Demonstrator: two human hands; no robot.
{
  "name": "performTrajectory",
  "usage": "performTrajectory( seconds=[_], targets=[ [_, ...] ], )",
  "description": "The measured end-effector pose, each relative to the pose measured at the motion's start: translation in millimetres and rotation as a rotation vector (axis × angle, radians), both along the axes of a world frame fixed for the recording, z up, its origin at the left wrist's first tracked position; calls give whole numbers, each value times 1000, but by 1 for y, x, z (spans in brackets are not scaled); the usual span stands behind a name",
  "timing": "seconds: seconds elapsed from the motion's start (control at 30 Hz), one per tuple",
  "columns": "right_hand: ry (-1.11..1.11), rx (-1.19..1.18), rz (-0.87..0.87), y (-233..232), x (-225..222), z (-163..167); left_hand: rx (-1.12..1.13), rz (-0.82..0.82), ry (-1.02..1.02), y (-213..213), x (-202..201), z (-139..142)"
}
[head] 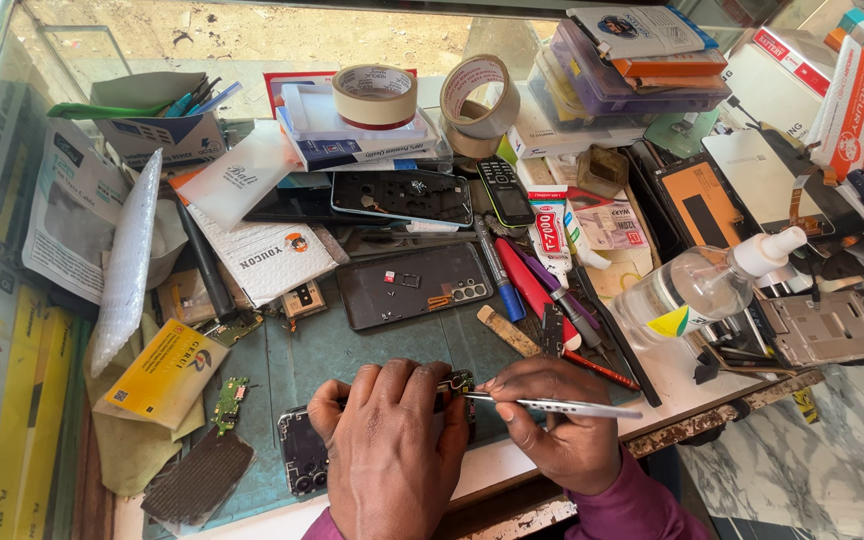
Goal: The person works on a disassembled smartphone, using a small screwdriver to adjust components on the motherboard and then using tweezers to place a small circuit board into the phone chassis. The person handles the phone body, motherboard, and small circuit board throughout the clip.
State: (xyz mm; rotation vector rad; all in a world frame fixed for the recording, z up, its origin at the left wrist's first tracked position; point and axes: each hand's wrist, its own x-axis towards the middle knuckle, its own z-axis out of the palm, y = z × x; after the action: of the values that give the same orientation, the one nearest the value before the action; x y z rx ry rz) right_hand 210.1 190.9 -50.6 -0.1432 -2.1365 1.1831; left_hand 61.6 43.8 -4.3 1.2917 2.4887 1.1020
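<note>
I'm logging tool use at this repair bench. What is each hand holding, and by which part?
The right hand pinches metal tweezers near their front half, tips toward a small circuit board. The left hand covers that board; its exact grip is hidden.

Left hand (392, 450) covers most of the small circuit board (460, 381); only a corner shows at 1 o'clock of the knuckles. Tweezers (552, 405) tip hidden btwn fingers. Open phone frame (301, 455) partly under the wrist at 8 o'clock. Both sleeves cut off by bottom edge. Yellow boxes (12, 400) cropped at left edge.
</note>
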Motion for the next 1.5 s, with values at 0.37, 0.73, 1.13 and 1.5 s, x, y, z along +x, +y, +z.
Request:
performTrajectory(
  seconds=[0.37, 0.73, 1.13, 1.5],
  targets=[
    [-52, -27, -21, 2, -2, 2, 6, 18, -8, 1, 0, 1],
    [-9, 241, -113, -12, -2, 1, 15, 51, 38, 2, 2, 0],
    [-176, -365, -232, -20, 4, -7, 34, 46, 54, 1, 1, -3],
    [-157, -389, -112, -9, 6, -7, 23, 7, 34, -1, -2, -5]
  ],
)
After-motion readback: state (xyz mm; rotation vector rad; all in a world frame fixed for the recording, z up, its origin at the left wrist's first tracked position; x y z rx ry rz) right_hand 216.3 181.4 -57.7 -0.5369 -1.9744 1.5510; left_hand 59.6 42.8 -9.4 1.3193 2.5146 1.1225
